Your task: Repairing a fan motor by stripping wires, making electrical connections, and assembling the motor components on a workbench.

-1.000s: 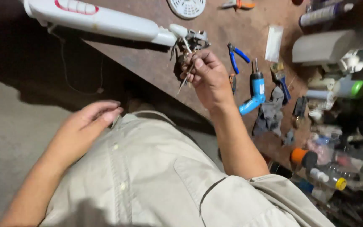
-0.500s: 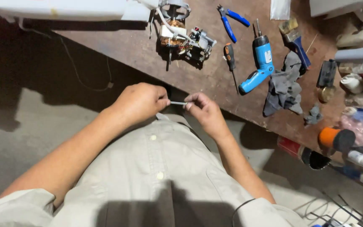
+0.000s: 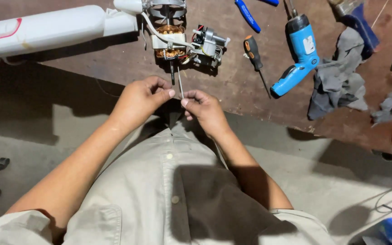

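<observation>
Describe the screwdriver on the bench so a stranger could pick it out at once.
On the brown bench, look right of the bare fan motor and left of the blue power drill. The screwdriver lies there alone, tip toward the bench edge. Its black and orange handle sets it apart from the blue tools around it.

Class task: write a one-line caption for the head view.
Both hands pinch a thin rod below a motor.

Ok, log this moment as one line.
left hand: pinching thin metal rod | right hand: pinching rod | ahead: opened copper-wound fan motor on brown wooden bench
</observation>
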